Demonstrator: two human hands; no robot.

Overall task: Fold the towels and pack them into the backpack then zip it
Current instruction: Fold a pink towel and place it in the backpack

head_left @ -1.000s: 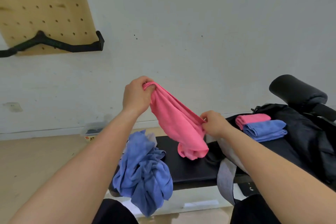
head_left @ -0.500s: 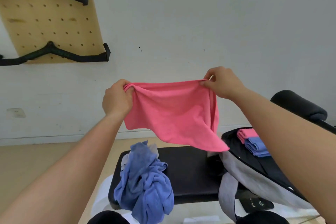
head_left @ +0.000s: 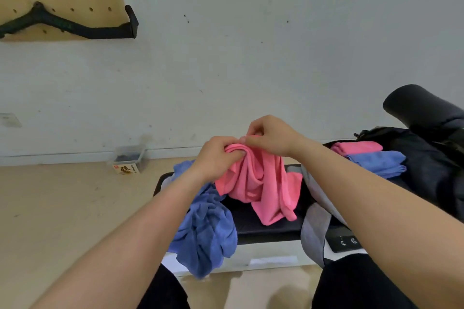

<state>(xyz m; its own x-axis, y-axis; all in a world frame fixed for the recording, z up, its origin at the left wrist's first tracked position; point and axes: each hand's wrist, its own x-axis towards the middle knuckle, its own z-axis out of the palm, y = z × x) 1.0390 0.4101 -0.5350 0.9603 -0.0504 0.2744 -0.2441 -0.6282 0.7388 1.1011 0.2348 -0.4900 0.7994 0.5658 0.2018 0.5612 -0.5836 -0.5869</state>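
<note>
Drawn together from wide apart: left hand [head_left: 216,158] and right hand [head_left: 271,137], both gripping the pink towel [head_left: 263,183] above the surface [head_left: 263,218]. At its left edge, a crumpled blue towel [head_left: 203,228].

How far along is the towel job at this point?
Done: a folded pink towel and a folded blue towel lie together on the open backpack; not clearly packed inside. In hand: the left hand and right hand pinch the gathered top of a loose pink towel above the bench. Left: folding it, folding the crumpled blue towel on the bench's edge, packing everything, zipping.
</note>
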